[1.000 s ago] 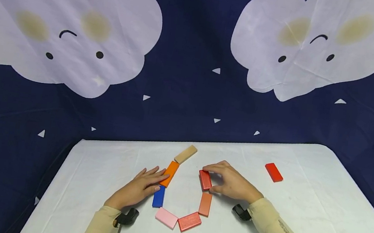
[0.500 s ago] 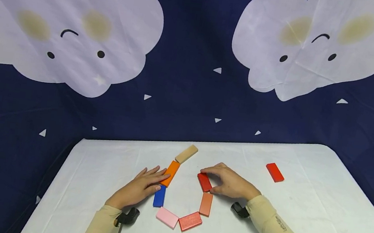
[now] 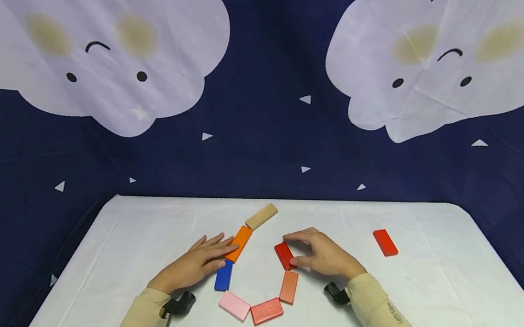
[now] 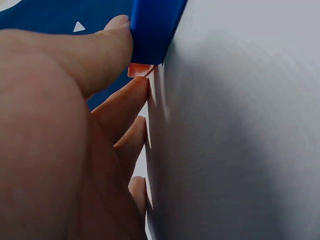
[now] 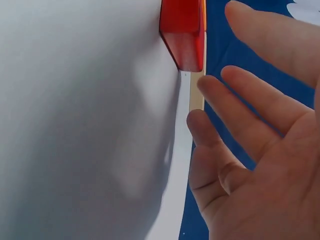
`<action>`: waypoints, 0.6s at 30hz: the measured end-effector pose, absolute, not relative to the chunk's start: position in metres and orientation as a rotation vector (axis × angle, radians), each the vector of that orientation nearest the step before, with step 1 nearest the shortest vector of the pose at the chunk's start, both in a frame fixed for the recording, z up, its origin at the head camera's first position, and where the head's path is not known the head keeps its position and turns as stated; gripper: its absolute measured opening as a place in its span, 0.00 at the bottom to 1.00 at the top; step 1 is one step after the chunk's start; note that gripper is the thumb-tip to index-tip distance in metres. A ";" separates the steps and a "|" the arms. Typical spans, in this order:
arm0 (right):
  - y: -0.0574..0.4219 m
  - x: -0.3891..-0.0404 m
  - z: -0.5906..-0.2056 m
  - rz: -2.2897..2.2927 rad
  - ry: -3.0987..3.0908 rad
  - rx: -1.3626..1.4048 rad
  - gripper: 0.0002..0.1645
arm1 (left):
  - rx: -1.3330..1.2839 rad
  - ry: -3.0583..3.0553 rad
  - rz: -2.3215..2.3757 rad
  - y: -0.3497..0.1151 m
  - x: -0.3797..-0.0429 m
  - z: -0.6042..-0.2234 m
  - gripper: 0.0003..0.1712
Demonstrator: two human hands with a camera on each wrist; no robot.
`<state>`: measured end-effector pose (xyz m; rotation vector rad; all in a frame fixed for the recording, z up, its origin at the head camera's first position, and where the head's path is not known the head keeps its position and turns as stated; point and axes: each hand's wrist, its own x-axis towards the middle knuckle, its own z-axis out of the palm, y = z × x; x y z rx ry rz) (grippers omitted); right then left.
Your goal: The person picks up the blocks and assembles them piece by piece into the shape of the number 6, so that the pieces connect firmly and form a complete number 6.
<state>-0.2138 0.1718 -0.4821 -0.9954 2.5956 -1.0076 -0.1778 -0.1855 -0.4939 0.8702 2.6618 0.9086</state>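
Observation:
My left hand point(image 3: 196, 265) lies with straight fingers at the left side of the orange block point(image 3: 243, 238), the index fingertip on it. Its thumb touches the end of the blue block point(image 3: 223, 279), as the left wrist view confirms with the blue block point(image 4: 155, 30) beside the thumb. Over on the other side, my right hand point(image 3: 327, 254) hovers around a red block point(image 3: 283, 256). The right wrist view has the fingers spread and apart from the red block point(image 5: 182, 35). This block's lower end meets a salmon-coloured block point(image 3: 288, 287).
A pink block point(image 3: 234, 306) and a light red block point(image 3: 267, 311) make the near end of the curved row. A tan block point(image 3: 261, 216) lies at its far left. Another red block point(image 3: 385, 243) sits apart at the right on the white table point(image 3: 448, 298).
The red block by my right hand has turned and shifted slightly left. My right fingers have come away from it. The left hand stays in place.

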 end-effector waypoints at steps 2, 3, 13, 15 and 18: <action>0.170 -0.213 -0.482 -0.985 2.611 -0.990 0.30 | 0.869 2.661 0.911 -0.186 -0.178 -0.494 0.27; 0.169 -0.213 -0.483 -0.973 2.616 -0.989 0.30 | 0.869 2.661 0.912 -0.186 -0.178 -0.494 0.27; 0.166 -0.213 -0.484 -0.938 2.623 -0.978 0.28 | 0.876 2.661 0.912 -0.186 -0.178 -0.495 0.27; 0.167 -0.213 -0.484 -0.941 2.621 -0.979 0.29 | 0.873 2.660 0.913 -0.186 -0.178 -0.495 0.26; 0.167 -0.213 -0.484 -0.951 2.614 -0.984 0.28 | 0.866 2.661 0.914 -0.186 -0.178 -0.495 0.26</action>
